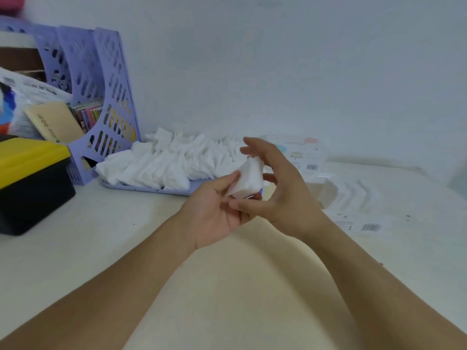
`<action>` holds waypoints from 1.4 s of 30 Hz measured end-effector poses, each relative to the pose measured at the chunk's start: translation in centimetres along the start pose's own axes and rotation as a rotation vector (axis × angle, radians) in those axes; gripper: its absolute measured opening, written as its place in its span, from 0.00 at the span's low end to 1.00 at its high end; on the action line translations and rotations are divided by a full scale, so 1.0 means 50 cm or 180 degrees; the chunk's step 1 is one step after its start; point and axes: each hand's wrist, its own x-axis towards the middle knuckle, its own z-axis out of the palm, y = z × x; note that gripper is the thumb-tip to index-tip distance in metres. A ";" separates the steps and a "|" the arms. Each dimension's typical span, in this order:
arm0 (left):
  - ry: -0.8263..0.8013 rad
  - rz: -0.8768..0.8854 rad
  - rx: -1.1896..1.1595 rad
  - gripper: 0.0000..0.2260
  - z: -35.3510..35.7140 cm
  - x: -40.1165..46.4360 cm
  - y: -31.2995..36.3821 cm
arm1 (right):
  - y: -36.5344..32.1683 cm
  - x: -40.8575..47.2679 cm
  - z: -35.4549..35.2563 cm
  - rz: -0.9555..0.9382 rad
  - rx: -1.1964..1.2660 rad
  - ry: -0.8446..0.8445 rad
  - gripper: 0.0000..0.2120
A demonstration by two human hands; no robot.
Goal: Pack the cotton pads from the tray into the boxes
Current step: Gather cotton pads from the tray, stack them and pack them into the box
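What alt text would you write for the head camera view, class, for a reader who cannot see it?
Two hands, the left hand and right hand, hold a small stack of cotton pads above a white table. Behind them a lilac tray is heaped with more pads; clear boxes lie to the right.

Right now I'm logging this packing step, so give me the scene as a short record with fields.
left hand: left hand holds a small stack of cotton pads, thumb on its near face
right hand: right hand cups the stack from the right, fingers curled round it
tray: lilac tray behind the hands, rows of loose pads piled on it
boxes: clear box to the right on the table, pads visible inside
other: lilac file rack, black and yellow case at left
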 end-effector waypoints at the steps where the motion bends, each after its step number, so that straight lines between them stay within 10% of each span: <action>1: -0.0112 -0.0038 -0.0015 0.17 -0.001 0.000 -0.003 | -0.003 0.000 0.005 0.0022 0.0221 0.0061 0.41; 11: -0.0382 -0.0021 0.0284 0.19 0.005 0.002 -0.016 | -0.007 -0.002 0.018 0.0130 0.0988 0.0272 0.29; 28: 0.0264 0.0862 0.0785 0.17 -0.011 0.024 -0.016 | 0.023 0.012 -0.025 0.0025 -0.0083 0.0330 0.30; 42: 0.0485 0.0998 0.0544 0.15 -0.014 0.031 -0.015 | 0.024 0.021 -0.035 0.0752 0.0207 0.0888 0.04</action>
